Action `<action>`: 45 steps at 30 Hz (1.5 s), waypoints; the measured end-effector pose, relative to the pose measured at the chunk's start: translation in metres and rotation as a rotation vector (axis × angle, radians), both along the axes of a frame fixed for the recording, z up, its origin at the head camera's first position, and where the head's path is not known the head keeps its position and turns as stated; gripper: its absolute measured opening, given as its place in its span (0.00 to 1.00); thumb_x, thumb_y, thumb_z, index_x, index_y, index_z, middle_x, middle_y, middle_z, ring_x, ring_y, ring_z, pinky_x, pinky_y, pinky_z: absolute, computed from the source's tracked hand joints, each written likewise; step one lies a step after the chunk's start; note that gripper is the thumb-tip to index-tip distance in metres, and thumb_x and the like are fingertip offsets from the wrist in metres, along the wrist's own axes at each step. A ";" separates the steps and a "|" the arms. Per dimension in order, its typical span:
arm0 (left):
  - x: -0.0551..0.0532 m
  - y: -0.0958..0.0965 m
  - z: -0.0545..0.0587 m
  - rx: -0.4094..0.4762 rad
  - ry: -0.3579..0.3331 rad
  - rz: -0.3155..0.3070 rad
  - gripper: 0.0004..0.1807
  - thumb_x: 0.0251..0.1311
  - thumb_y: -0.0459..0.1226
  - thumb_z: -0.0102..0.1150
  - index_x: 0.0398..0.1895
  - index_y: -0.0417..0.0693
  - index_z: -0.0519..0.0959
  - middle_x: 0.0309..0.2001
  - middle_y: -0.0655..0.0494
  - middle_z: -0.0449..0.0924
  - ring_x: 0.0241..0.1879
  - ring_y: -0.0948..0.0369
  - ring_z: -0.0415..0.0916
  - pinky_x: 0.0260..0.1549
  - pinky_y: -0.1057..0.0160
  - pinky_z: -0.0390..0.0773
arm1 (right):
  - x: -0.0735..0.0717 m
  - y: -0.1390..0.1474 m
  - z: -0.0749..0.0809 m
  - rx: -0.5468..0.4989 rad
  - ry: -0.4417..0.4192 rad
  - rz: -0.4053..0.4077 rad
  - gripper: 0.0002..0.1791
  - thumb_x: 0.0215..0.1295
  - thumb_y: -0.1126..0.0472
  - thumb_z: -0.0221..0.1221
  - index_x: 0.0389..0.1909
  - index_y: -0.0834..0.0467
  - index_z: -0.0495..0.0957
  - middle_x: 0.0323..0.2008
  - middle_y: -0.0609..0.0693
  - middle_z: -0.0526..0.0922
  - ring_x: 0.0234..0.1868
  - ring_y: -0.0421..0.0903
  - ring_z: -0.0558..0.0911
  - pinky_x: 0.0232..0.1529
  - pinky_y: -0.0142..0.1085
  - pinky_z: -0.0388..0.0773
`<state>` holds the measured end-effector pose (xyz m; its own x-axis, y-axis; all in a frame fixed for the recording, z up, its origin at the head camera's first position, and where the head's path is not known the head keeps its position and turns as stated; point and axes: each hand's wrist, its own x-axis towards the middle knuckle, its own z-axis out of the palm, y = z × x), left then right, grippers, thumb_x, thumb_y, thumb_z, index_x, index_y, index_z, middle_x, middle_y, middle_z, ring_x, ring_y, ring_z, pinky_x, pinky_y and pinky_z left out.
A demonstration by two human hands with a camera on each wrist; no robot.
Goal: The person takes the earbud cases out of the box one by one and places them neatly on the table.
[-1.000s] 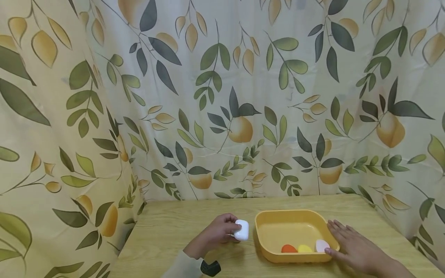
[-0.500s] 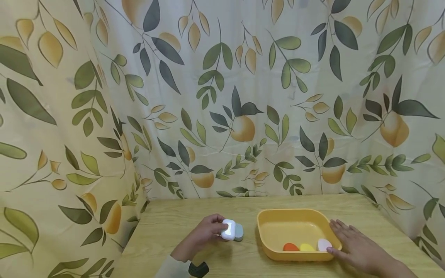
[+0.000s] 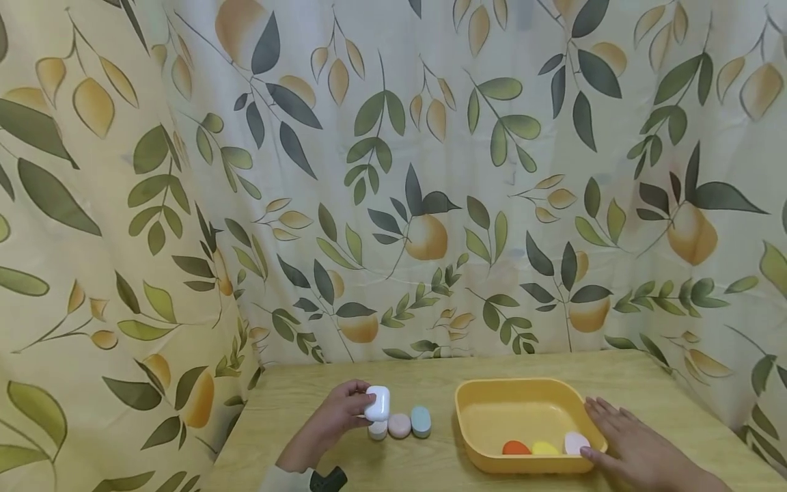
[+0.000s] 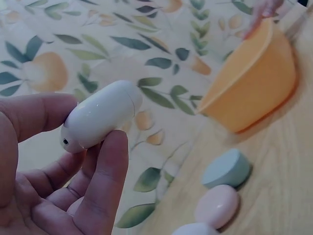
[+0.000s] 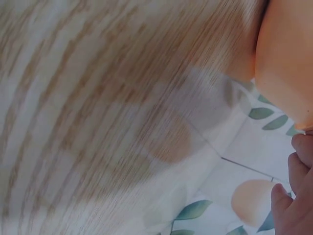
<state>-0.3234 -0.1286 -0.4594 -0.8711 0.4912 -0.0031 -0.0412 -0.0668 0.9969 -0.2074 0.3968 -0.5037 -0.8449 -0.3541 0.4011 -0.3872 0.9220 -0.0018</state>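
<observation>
My left hand (image 3: 339,412) pinches a white earbud case (image 3: 378,403) between thumb and fingers, held above the table. In the left wrist view the case (image 4: 102,115) shows its lid seam and a small port at one end. Below and to its right, a mint piece (image 3: 421,421), a pale pink piece (image 3: 399,425) and a whitish piece (image 3: 378,430) stand in a row. My right hand (image 3: 636,441) rests with extended fingers against the right side of a yellow tray (image 3: 516,465). Inside lie an orange piece (image 3: 516,447), a yellow piece (image 3: 544,448) and a pinkish-white piece (image 3: 576,443).
The wooden table (image 3: 344,372) ends at a leaf-and-fruit patterned curtain (image 3: 393,205) behind and at both sides. Bare wood lies between the row of pieces and the tray. A dark band (image 3: 328,478) sits at my left wrist.
My left hand has moved left with the earbud case, away from the tray. The row of pieces it hid has come into sight. My right hand stays at the tray.
</observation>
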 end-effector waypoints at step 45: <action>-0.010 -0.053 -0.027 0.033 -0.068 0.115 0.18 0.67 0.37 0.57 0.52 0.32 0.70 0.44 0.46 0.74 0.40 0.57 0.79 0.37 0.65 0.81 | -0.001 0.001 0.000 -0.024 -0.007 0.000 0.41 0.65 0.42 0.60 0.64 0.72 0.67 0.63 0.66 0.70 0.65 0.20 0.29 0.62 0.18 0.23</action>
